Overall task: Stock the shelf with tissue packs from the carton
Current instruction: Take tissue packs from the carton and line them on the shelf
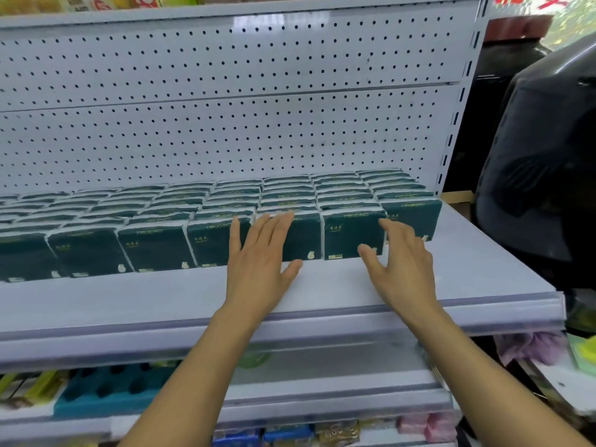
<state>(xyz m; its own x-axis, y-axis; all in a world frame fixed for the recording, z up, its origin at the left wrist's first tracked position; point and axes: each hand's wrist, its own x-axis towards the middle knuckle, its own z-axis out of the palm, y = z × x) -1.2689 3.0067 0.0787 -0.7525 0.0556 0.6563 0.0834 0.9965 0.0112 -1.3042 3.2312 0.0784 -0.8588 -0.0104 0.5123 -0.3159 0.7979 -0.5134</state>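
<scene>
Right, head view: left hand (259, 256) flat, fingers spread, pressing the front-row tissue packs (154, 246) on the shelf (161, 298). Right hand (401, 262) spread too, fingers against a neighbouring pack. Seven front packs visible, rows behind too many to count.

The dark green tissue packs (353, 235) read "COMFORTABLE" upside down along their top edges; other print is illegible.

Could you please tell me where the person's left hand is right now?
In the head view, the left hand lies flat against the front row of tissue packs on the white shelf, left of the right hand.
</scene>
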